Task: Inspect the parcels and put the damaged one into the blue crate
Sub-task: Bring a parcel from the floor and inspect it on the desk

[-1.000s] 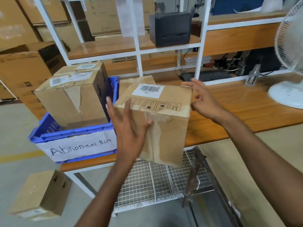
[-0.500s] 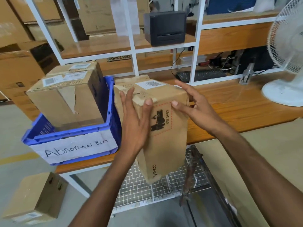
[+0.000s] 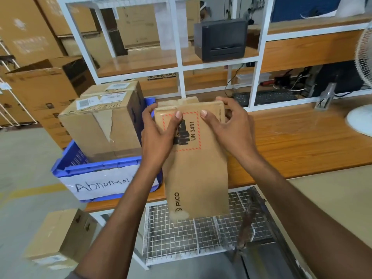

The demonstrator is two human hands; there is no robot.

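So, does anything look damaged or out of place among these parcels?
Yes. The held parcel has a crumpled top edge and a scuffed lower corner by the PICO print. The box in the blue crate shows a long torn strip peeling down its front. A carton lies on the floor.

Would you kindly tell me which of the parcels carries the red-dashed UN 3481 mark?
The tall parcel gripped by the left hand and right hand; the torn parcel in the blue crate and the floor parcel show no such mark.
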